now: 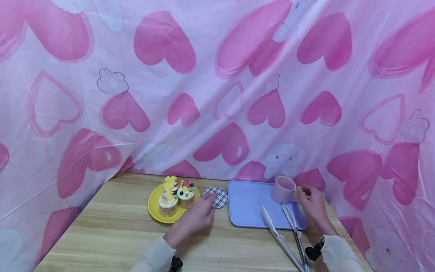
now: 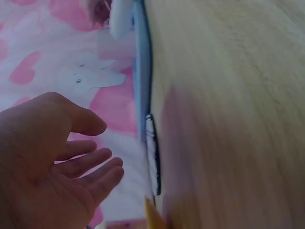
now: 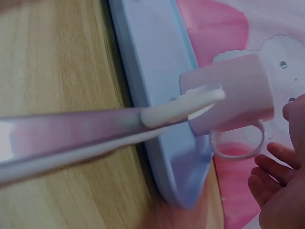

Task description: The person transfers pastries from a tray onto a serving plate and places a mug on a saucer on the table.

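Note:
A pink mug (image 1: 282, 192) stands upright on the blue tray (image 1: 245, 207), its handle (image 3: 237, 156) turned toward my right hand (image 1: 313, 206). In the right wrist view the fingers are loosely bent just beside that handle, with a gap from it and nothing in them. Over the near edge of a black-and-white checked round coaster (image 1: 221, 198) reaches my left hand (image 1: 198, 214). Its fingers (image 2: 102, 183) are relaxed and hold nothing in the left wrist view; the thumb stands apart from them. Metal tongs (image 1: 281, 240) with pale tips lie spread, tips over the tray.
Left of the coaster, a yellow plate (image 1: 153, 212) bears several dessert cups (image 1: 168, 204) topped with cream and fruit. All stand on a wooden table (image 1: 112, 226). A pink heart-print cloth (image 1: 210, 109) hangs right behind the table and along its sides.

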A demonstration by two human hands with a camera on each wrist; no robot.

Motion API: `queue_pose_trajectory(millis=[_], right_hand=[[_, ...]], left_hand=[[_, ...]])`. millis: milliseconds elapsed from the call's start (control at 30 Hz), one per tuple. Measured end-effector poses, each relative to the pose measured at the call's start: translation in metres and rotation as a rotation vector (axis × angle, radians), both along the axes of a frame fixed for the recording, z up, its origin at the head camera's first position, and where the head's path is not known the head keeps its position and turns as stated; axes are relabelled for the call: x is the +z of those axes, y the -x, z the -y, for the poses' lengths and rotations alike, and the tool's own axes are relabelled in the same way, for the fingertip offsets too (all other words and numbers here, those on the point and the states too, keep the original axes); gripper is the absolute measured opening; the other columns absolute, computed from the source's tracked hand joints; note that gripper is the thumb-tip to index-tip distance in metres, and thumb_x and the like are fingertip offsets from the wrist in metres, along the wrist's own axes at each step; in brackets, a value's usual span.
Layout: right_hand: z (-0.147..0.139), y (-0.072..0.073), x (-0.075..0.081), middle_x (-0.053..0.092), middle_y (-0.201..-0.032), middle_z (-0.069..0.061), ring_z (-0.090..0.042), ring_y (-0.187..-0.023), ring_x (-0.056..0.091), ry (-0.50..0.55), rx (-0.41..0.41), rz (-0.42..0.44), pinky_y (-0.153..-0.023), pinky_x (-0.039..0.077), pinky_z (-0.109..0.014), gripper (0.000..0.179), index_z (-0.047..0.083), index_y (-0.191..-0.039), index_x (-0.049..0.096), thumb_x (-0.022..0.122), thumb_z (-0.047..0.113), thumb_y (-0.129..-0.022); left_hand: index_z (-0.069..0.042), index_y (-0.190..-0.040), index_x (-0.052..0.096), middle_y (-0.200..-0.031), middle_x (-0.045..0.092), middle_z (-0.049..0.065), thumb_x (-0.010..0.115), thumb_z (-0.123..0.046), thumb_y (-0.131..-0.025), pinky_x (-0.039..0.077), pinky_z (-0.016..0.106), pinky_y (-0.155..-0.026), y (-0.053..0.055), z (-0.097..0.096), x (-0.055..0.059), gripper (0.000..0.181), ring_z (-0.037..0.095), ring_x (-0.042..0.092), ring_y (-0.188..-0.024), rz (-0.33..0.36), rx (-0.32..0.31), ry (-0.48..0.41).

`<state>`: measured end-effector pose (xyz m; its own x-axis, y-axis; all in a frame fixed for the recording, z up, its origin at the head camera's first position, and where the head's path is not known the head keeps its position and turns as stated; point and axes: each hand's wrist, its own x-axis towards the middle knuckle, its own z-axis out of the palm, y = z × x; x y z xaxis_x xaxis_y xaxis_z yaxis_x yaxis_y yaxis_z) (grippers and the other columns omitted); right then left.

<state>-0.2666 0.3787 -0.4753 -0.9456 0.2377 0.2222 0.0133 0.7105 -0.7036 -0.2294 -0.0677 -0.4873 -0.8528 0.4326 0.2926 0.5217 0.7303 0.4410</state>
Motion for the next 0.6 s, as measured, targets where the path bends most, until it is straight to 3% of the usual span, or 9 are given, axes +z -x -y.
queue_pose_trajectory(millis=[133,233,467,600], right_hand=[[0.006,0.007,-0.006,0.051,-0.139,-0.019,-0.034,-0.123,0.048,0.136,-0.028,0.137,-0.097,0.048,-0.047,0.075,0.006,-0.146,0.044,0.039,0.064,-0.099],[0.012,0.01,-0.009,0.05,-0.133,-0.017,-0.031,-0.119,0.046,0.182,-0.058,0.186,-0.094,0.043,-0.04,0.074,0.007,-0.14,0.046,0.038,0.067,-0.097],[0.011,0.014,-0.012,0.05,-0.12,-0.016,-0.03,-0.11,0.047,0.152,-0.098,0.214,-0.083,0.04,-0.037,0.077,0.005,-0.125,0.05,0.034,0.074,-0.094],[0.009,0.016,-0.012,0.052,-0.129,-0.017,-0.031,-0.113,0.047,0.196,-0.118,0.247,-0.088,0.041,-0.04,0.08,0.007,-0.128,0.053,0.035,0.076,-0.093]], left_hand=[[-0.003,-0.148,0.046,-0.146,0.053,0.017,0.063,-0.018,-0.094,0.049,0.043,-0.11,0.006,-0.007,-0.007,0.058,0.03,0.052,-0.136,0.029,0.017,0.022],[-0.004,-0.148,0.045,-0.149,0.05,0.018,0.063,-0.019,-0.095,0.047,0.044,-0.112,0.01,-0.009,-0.009,0.059,0.032,0.049,-0.139,0.053,0.035,0.019],[0.001,-0.145,0.046,-0.149,0.047,0.025,0.066,-0.016,-0.091,0.045,0.049,-0.114,0.014,-0.015,-0.014,0.06,0.038,0.048,-0.137,0.045,0.055,-0.021],[0.004,-0.144,0.047,-0.148,0.046,0.028,0.067,-0.015,-0.09,0.044,0.051,-0.114,0.014,-0.018,-0.019,0.061,0.042,0.049,-0.135,0.042,0.072,-0.043]])
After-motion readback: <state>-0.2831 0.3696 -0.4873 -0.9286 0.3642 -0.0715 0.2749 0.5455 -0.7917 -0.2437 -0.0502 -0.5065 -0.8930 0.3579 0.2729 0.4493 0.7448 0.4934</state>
